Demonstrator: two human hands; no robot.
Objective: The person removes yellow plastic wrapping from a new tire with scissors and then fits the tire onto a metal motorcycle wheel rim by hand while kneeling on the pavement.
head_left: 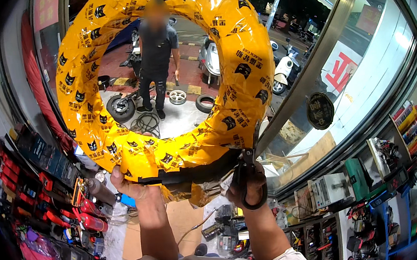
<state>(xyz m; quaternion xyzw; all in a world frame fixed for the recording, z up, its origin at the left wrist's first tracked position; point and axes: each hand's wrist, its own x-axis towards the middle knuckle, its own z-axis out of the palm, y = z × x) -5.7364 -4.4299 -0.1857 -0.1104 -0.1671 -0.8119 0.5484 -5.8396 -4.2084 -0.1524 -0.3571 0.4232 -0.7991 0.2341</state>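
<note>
A large tyre in yellow plastic wrap (pixel 242 60) with black printed motifs is held upright before me. Along its bottom the wrap is torn, baring black rubber (pixel 207 169) and hanging in scraps. My left hand (pixel 132 186) grips the lower left of the wrapped tyre, fingers curled at its edge. My right hand (pixel 250 184) is closed on black-handled scissors (pixel 248 169) at the lower right, blades pointing up against the tyre's edge; part of that hand is hidden behind the handles.
Through the tyre's opening a person (pixel 156 64) stands near loose wheels (pixel 121 107) and a hose. A scooter (pixel 284 74) is outside the glass door (pixel 336 66). Tool shelves and red fire extinguishers (pixel 93 220) line the left, equipment the right (pixel 329 191), cardboard (pixel 133 234) the floor.
</note>
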